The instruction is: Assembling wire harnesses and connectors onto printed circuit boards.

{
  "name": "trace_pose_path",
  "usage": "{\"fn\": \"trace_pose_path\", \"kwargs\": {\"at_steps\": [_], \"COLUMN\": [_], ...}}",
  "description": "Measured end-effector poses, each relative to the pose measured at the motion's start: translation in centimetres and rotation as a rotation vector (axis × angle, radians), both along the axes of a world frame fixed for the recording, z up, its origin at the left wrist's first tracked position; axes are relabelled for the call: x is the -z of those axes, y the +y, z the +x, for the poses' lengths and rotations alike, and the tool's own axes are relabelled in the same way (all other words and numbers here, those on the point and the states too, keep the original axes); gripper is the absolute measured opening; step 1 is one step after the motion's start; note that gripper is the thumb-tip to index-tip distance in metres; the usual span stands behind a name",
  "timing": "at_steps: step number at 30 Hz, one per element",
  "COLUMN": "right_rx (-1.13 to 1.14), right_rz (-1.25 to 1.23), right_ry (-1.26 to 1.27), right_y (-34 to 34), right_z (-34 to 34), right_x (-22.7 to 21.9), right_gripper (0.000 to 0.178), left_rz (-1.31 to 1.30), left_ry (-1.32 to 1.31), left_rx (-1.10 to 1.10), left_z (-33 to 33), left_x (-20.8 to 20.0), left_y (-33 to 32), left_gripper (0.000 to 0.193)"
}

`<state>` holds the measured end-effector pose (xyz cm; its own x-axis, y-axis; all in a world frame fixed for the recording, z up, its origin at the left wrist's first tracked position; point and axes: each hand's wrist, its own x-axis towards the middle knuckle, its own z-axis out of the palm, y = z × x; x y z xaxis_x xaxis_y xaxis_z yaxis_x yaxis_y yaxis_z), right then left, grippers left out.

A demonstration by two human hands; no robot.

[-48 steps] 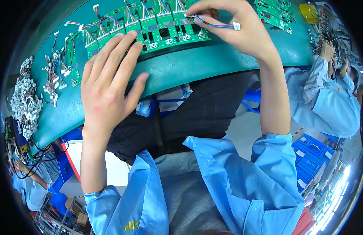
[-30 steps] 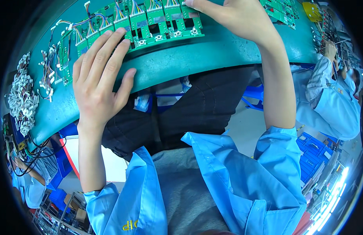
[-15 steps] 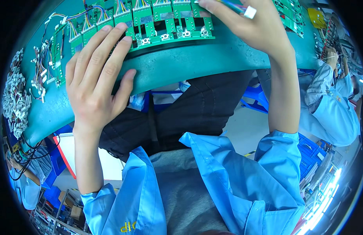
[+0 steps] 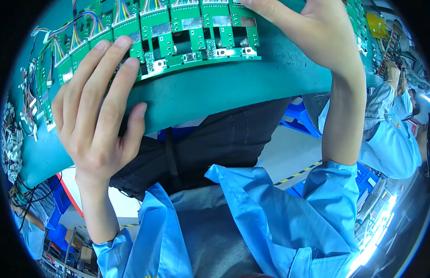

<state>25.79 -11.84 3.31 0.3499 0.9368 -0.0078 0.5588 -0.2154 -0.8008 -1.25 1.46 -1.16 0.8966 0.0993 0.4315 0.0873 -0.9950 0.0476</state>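
A panel of joined green circuit boards lies along the top of the view, with white sockets and multicoloured wire cables along its far side. My left hand rests with outstretched, slightly spread fingers on the panel's near left part, covering some of it. The thumb sticks out over the mat. At the panel's right end is my right hand, its thumb tip at the last white socket. The upper edge cuts off its other fingers, so anything they hold is hidden.
A green mat covers the table, whose curved front edge runs above my lap. Loose cables and a heap of white connectors lie at the left. More green boards sit at the far right. A co-worker in blue works at right.
The panel appears lower and larger as the view shifts. My right thumb stays by the last socket; the cable with a white connector seen at that hand is now out of sight.
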Motion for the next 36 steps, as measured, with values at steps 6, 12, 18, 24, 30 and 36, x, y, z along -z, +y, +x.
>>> {"fn": "trace_pose_path", "kwargs": {"at_steps": [6,12,18,24,30,36], "right_rx": [0.16,0.145,0.165,0.159,0.102,-0.048], "right_rz": [0.165,0.134,-0.151,-0.099,0.052,0.297], "right_ry": [-0.043,-0.112,-0.133,-0.223,-0.097,-0.159], "right_y": [-0.8,-0.6,-0.6,-1.2,-0.6,-0.3], "right_z": [0.2,-0.5,-1.2,-1.7,-2.2,-0.2], "right_x": [2.1,1.4,0.0,1.6,1.9,3.8], "right_gripper": [0.012,0.008,0.008,0.012,0.012,0.008], "left_rz": [0.021,0.025,0.017,0.002,-0.013,-0.015], "left_ry": [0.008,0.005,-0.009,-0.01,-0.036,-0.119], "left_rx": [-0.001,0.002,0.003,-0.007,-0.016,-0.023], "left_z": [0.2,0.1,0.0,-0.2,-0.3,0.2], "left_x": [0.1,0.2,0.5,0.6,0.4,0.9], "left_y": [-0.1,-0.1,-0.1,-0.1,-0.1,0.0], "left_gripper": [0.042,0.041,0.041,0.042,0.043,0.043]}}
